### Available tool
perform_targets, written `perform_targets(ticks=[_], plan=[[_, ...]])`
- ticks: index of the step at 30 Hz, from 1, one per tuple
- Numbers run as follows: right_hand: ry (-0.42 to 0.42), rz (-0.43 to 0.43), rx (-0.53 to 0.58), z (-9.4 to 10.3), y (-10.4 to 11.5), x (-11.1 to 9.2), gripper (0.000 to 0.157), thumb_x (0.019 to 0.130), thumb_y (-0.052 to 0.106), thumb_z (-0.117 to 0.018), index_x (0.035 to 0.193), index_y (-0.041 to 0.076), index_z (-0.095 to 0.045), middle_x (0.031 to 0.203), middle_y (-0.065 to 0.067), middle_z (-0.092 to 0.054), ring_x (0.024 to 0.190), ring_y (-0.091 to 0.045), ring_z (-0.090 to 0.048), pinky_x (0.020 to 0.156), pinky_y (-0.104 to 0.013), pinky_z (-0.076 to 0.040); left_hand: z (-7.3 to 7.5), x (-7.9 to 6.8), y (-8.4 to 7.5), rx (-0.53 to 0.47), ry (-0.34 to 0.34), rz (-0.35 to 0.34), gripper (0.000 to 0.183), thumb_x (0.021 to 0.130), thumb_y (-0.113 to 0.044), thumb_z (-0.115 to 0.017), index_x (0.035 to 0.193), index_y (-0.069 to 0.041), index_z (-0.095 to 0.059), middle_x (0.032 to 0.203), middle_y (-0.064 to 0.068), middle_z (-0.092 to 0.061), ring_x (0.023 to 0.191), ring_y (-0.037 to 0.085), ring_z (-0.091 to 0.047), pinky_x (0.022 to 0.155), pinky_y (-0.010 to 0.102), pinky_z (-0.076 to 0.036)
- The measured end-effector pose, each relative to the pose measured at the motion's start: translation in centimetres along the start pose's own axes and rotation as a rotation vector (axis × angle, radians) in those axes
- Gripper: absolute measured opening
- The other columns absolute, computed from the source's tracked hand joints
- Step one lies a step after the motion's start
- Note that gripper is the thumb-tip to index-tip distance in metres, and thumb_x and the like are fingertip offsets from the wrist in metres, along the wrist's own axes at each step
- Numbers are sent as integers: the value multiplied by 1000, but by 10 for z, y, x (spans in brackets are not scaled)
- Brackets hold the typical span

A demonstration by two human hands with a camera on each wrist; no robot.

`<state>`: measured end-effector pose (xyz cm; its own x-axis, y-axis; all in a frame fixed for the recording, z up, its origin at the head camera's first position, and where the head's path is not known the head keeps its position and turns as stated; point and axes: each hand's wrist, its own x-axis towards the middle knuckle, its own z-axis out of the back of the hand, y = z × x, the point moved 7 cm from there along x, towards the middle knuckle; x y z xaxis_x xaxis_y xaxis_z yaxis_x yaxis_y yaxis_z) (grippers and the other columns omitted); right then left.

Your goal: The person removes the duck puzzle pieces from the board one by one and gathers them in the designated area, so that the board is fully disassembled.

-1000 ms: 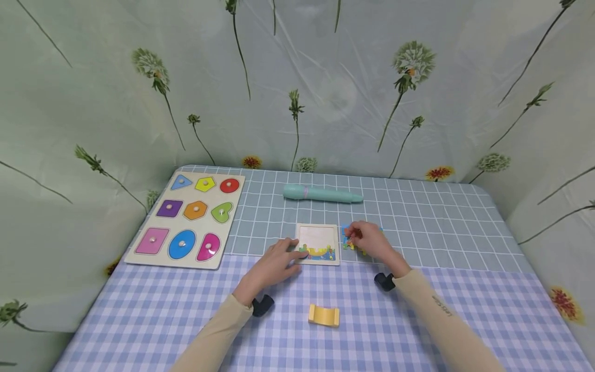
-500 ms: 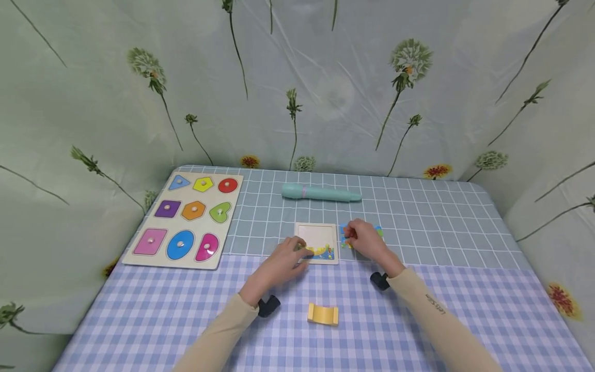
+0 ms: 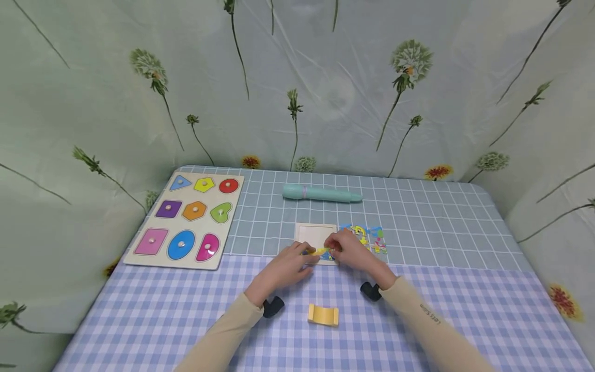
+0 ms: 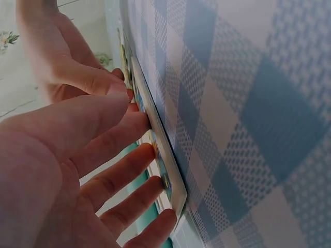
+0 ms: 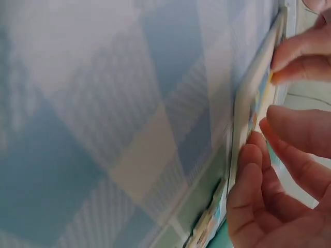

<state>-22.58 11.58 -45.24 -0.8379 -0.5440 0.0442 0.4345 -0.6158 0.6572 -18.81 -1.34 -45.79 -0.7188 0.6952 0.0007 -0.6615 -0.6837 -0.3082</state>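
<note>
A small wooden puzzle tray (image 3: 315, 235) lies mid-table, its lower strip filled with blue and yellow puzzle pieces (image 3: 329, 256) and its upper part bare. My left hand (image 3: 289, 266) rests at the tray's lower left, fingers spread and lightly bent; in the left wrist view its fingertips (image 4: 160, 186) touch the tray's inside. Over the right rim, my right hand (image 3: 352, 252) has bent fingers, with thumb (image 5: 297, 126) and index tip close together at the pieces; I cannot tell whether a piece is between them. Loose puzzle pieces (image 3: 377, 243) lie right of the tray.
At the left is a large shape board (image 3: 210, 186) with knobbed coloured shapes. A teal pen-shaped object (image 3: 325, 194) lies behind the tray. Nearer me, between the forearms, stands a yellow curved block (image 3: 324, 315). A patterned curtain (image 3: 334, 129) hangs behind the table.
My right hand has moved left from the loose pieces to the tray, uncovering those pieces. My left hand has shifted slightly right along the tray's lower edge.
</note>
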Motion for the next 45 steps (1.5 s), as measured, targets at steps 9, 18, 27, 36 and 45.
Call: perform_targets(ticks=[9,18,27,36,45], plan=[[-27,-38,51,-3,2,-1,20,79,-12,-61,94,1,-65,75,-1,-54,65,-12,-47,59,-25,-42,1,2,-3,-1,-13,23,29,94,-22,-63,120,-11,-69,122,6,-56,108,24,-50,83,38,-48],[-61,6,120,3,0,-4,20,82,-12,-58,91,4,-65,74,1,-54,64,-10,-47,69,-36,-46,2,3,-4,-6,-11,21,29,94,-22,-63,120,-11,-69,122,6,-57,107,23,-50,83,38,-48],[-121,-142,250,34,-34,-36,13,85,-7,-61,98,-3,-61,81,-6,-58,72,-17,-52,62,-25,-46,3,1,-4,-32,-2,28,30,94,-22,-62,122,-10,-67,125,7,-56,110,24,-50,86,40,-47],[-137,-355,205,60,-70,-79,14,80,-8,-62,94,-5,-60,80,-7,-58,73,-19,-52,60,-24,-45,1,0,-4,-33,-3,28,32,95,-22,-62,125,-10,-65,127,8,-55,111,24,-49,87,41,-46],[-205,-371,51,62,-74,-92,13,79,-9,-64,91,-4,-61,77,-4,-58,70,-17,-52,60,-26,-45,2,1,-5,-19,-37,51,30,94,-22,-62,122,-11,-67,124,6,-55,110,23,-50,86,39,-47]])
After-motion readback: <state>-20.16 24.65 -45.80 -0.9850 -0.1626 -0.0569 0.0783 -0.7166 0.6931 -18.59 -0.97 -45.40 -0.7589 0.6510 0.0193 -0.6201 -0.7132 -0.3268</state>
